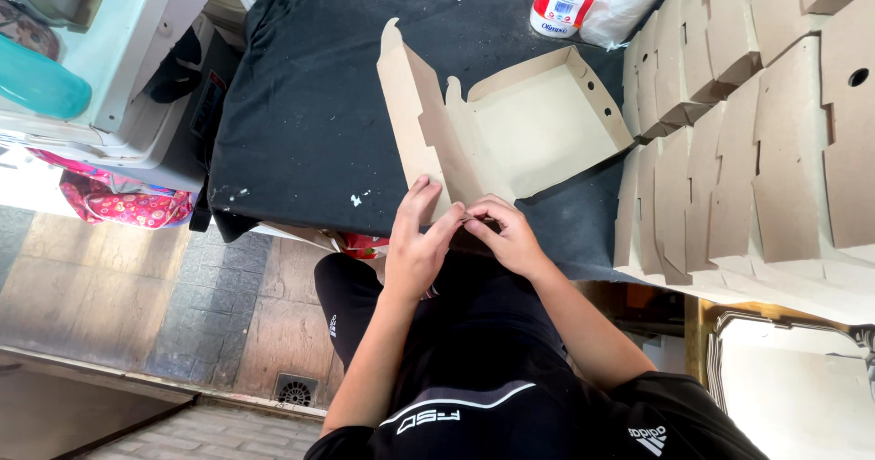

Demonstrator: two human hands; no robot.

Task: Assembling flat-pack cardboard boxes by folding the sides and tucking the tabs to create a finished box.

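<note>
Pinching the near front flap of a half-folded cardboard box (538, 127), the left hand (415, 246) and right hand (510, 234) meet at the edge of the black-covered worktop (310, 123); flat box blanks (729, 168) are stacked just right.

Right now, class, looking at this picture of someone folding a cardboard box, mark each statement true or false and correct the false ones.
1. Both hands, the left hand and right hand, touch the near edge of the cardboard box. True.
2. The box lies on a white cloth. False: the black cloth covers the table.
3. A stack of flat box blanks lies to the right. True.
4. The box is closed. False: it is open, its lid flap raised on the left.
</note>
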